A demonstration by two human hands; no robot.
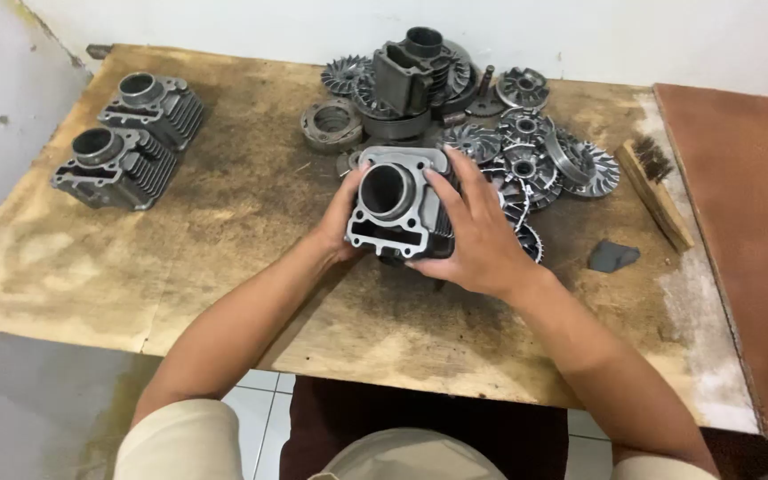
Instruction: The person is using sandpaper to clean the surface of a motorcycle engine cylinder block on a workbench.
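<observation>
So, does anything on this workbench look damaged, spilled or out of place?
Nothing looks broken. The wooden benchtop is darkly stained around the middle, as from old oil. Both hands, left and right, hold one engine cylinder; the finned discs lie in a loose heap, and two cylinders stand apart at the far left.

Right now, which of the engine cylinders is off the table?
The cylinder gripped between left hand and right hand; the two at far left rest on the board.
</observation>
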